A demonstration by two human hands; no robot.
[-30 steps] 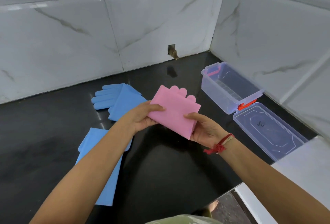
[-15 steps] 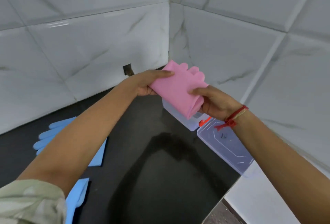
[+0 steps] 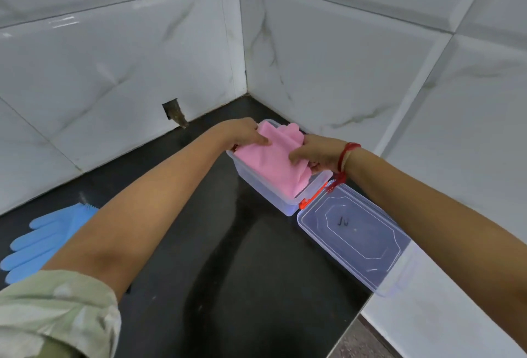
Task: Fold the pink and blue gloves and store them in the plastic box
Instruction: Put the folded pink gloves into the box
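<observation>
Both forearms are bare. Just behind the fingers [image 3: 296, 155] of the right hand [image 3: 319, 155], a red thread bracelet [image 3: 343, 158] circles the wrist, its knotted tassel hanging below. Far back from the left hand [image 3: 242, 132], a pale green, mottled sleeve [image 3: 57, 315] covers the upper arm.

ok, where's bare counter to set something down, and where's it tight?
Free: the dark counter between the blue glove and the lid, in front of the plastic box. Also a strip behind the left hand, along the wall. Tight: the box itself, filled by the pink glove with both hands on it, right hand included.
</observation>
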